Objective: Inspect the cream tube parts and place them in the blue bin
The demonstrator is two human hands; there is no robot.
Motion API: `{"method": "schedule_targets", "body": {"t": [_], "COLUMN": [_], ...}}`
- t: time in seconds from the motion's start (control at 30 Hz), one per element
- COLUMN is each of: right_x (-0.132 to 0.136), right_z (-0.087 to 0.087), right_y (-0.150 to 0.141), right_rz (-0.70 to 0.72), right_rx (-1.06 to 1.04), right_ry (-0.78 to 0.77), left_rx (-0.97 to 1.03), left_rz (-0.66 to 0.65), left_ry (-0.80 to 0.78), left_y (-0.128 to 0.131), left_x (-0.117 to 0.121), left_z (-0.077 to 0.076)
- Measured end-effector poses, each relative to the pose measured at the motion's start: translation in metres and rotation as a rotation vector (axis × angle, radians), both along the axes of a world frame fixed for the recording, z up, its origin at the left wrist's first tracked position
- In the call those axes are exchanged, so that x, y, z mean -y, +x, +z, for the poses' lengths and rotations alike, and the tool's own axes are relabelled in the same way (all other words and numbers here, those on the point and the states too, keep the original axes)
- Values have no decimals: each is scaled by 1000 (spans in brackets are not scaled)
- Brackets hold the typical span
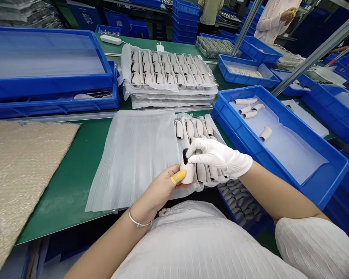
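Note:
My left hand (163, 188), bare with a yellow finger cot on the thumb, is closed around a small cream-coloured curved plastic part (188, 172) with a dark end. My right hand (218, 155), in a white glove, pinches the top of the same part. Both hands hover over the near right corner of a white foam sheet (133, 155) on the green table. Rows of the same cream parts (193, 128) lie in a clear tray under the sheet's right side, just beyond my hands.
A blue bin (331, 174) at right holds several loose parts (250, 108) on foam. Stacked filled trays (168, 73) stand behind the sheet. Blue crates (46, 83) sit at far left, a beige mat (20, 170) at near left. Another parts tray (238, 205) lies below the table edge. People stand far back.

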State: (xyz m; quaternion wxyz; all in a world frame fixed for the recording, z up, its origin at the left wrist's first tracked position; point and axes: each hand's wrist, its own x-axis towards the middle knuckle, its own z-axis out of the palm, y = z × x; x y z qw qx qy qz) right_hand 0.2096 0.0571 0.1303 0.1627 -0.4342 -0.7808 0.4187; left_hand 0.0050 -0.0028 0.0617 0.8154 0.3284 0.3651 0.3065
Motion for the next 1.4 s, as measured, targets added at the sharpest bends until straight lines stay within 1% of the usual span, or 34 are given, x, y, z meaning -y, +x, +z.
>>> {"method": "schedule_targets", "body": {"t": [0.1,0.17,0.23,0.3,0.4,0.47,0.6,0.7,0.8,0.93,1.0,1.13,1.23,1.33,1.4], "right_x": [12,23,32,36,35,32,28,30,31,31,30,28,31,35,38], "right_z": [-12,-20,-26,-26,-23,-23,-29,-36,-40,-40,-38,-37,-41,-47,-51], "right_y": [-6,-8,-7,-5,-2,-1,-4,-6,-8,-11,-13,-17,-20,-22,-21], "right_rz": [-93,-59,25,41,-47,-52,57,104,118,94,49,-41,-71,-76,-42], "right_rx": [12,24,45,75,133,172,158,136,153,147,103,-96,-273,-384,-431], "right_ry": [214,324,386,429,519,561,507,491,522,532,508,430,337,260,266], "left_rx": [44,49,53,35,-42,-74,-109,-168,-224,-228,-181,91,225,286,308], "left_rz": [81,133,168,172,143,115,70,37,13,40,71,129,121,93,75], "left_ry": [-62,-90,-99,-75,-7,29,91,135,157,166,121,-110,-240,-250,-222], "left_y": [3,4,4,5,8,10,12,13,13,12,12,13,14,14,13], "left_x": [0,0,-1,-2,-2,-2,-1,-2,-5,-6,-5,-4,-4,-3,-2], "left_z": [-2,-3,-4,-3,0,2,1,0,0,-1,-2,-6,-9,-13,-15]}}
